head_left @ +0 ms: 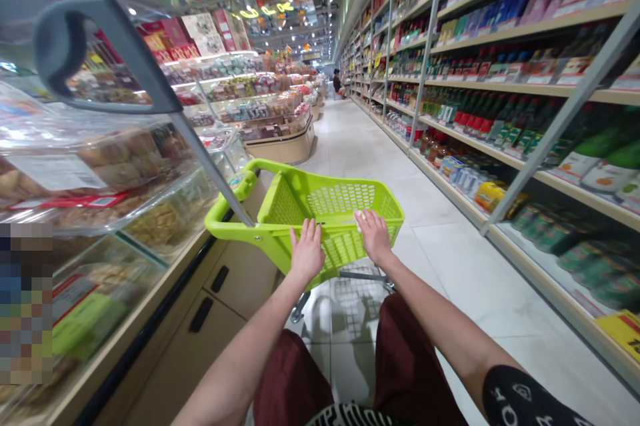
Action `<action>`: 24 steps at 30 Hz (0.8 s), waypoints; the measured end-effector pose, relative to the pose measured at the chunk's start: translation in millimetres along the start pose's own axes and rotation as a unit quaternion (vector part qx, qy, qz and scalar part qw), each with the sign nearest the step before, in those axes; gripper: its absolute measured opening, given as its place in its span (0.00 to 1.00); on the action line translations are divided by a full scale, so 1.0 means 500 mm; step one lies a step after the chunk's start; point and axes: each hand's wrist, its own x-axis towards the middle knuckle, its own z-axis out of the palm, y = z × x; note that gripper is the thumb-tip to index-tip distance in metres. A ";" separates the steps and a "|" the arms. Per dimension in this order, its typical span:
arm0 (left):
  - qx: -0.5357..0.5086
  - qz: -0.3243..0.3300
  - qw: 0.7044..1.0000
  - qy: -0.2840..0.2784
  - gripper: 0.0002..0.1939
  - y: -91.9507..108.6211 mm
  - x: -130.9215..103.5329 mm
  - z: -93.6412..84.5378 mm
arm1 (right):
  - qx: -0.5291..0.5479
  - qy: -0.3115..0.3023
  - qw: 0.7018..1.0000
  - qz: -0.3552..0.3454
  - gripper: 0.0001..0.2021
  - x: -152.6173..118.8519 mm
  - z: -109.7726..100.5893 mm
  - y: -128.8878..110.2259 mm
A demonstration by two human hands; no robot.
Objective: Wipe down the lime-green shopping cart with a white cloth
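A lime-green plastic shopping cart (pixel 280 237) stands sideways in front of me, its handle end to the left. My left hand (pixel 307 254) lies over the cart's near rim, fingers bent across the edge and thumb a little apart. Farther right on the same rim, my right hand (pixel 375 237) is closed over the edge. Something small, white and crumpled (pixel 359 218) shows at its thumb and forefinger; its kind is too small to tell. Little shows inside the basket beyond its perforated walls and floor.
A bulk-food counter (pixel 195 266) with clear bins runs close along the left. A grey scoop-like handle on a metal post (pixel 175 106) rises there. Shelves of bottles and cans (pixel 515 123) line the right. A person (pixel 339 84) is far down the tiled aisle (pixel 333 126).
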 end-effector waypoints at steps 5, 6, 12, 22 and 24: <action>-0.011 0.004 1.000 -0.003 0.31 0.031 0.016 0.006 | 0.020 -0.017 0.998 -0.060 0.24 0.015 -0.007 -0.049; -0.011 0.006 1.000 -0.007 0.31 0.031 0.017 0.007 | 0.017 -0.021 0.998 -0.059 0.24 0.016 -0.008 -0.048; -0.010 0.020 1.000 -0.012 0.32 0.010 0.011 0.012 | -0.062 -0.019 0.997 0.052 0.25 -0.013 -0.026 0.084; -0.011 0.008 1.000 -0.010 0.31 0.020 0.012 0.013 | -0.013 -0.005 1.000 0.011 0.24 -0.027 -0.003 0.082; -0.010 0.014 1.000 -0.018 0.31 0.018 0.012 0.008 | 0.010 0.008 1.000 -0.026 0.24 -0.023 0.004 0.057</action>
